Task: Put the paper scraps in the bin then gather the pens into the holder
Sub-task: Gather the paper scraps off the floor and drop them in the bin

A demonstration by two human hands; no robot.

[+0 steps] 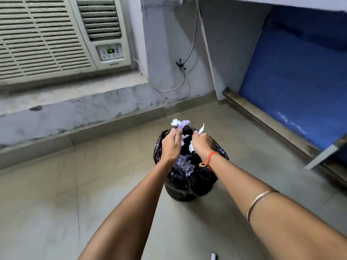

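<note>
A bin (189, 186) lined with a black plastic bag stands on the floor in the middle of the view. Both my hands hover right over its mouth. My left hand (171, 145) grips a bunch of white paper scraps (179, 123) that stick out past its fingers. My right hand (202, 142) holds more white scraps (201, 129), and a few pieces hang between the two hands. Crumpled pale purple paper (183, 166) lies inside the bag. No pens or holder are clearly visible.
A window air conditioner (56, 38) sits on a ledge at the upper left. A blue panel (293, 87) under a white table frame lies to the right. A cable (189, 53) hangs on the wall. A small white object (213, 257) lies on the floor at the bottom edge.
</note>
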